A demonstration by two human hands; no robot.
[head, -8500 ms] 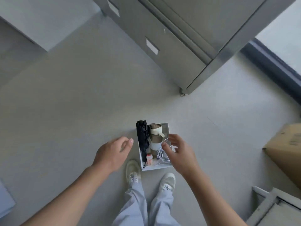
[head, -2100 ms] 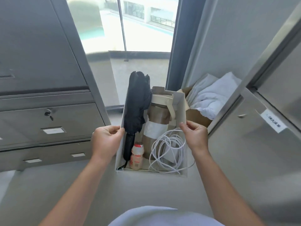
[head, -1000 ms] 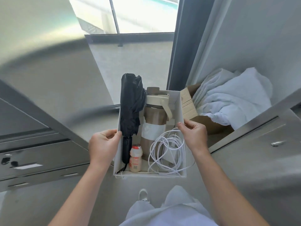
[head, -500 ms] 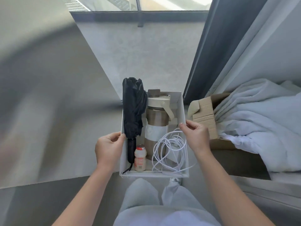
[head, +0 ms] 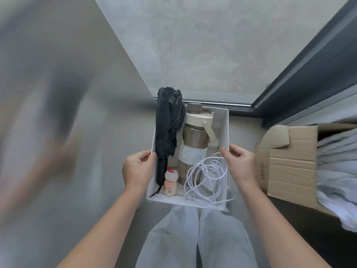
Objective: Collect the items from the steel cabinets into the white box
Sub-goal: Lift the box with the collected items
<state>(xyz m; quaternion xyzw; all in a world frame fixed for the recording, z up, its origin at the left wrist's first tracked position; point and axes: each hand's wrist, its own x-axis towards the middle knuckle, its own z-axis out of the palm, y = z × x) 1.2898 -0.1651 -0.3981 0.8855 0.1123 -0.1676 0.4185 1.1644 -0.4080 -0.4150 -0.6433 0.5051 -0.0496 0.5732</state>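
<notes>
While the left hand (head: pixel 138 172) clamps the left wall of the white box (head: pixel 224 130) and the right hand (head: pixel 239 165) pinches the right wall, thumb hooked over the rim, the box hangs between them, clear of the floor and above the person's knees. Both hands are closed on the box and on nothing else. Each grip sits about halfway along the side walls, so neither hand is nearer the load than the other; the weight is shared.

Inside, a folded black umbrella (head: pixel 169 122) lies along the left wall, just beside the left thumb, its tip poking out past the far rim. Next to it is a tan flask (head: pixel 195 140) with a cream lid at the far end. A small drink bottle (head: pixel 170 182) stands at the near left, and a loose white cable (head: pixel 206 178) coils at the near right, one loop spilling over the near rim.

The box's long axis runs near to far, straight away from the body, so any set-down would likely go forward and down onto the grey floor (head: pixel 193 55). To the right, well apart from the box, sits an open cardboard carton (head: pixel 289 161) holding white cloth (head: pixel 340 171). The left of the view is too blurred to read; no cabinet can be made out.
</notes>
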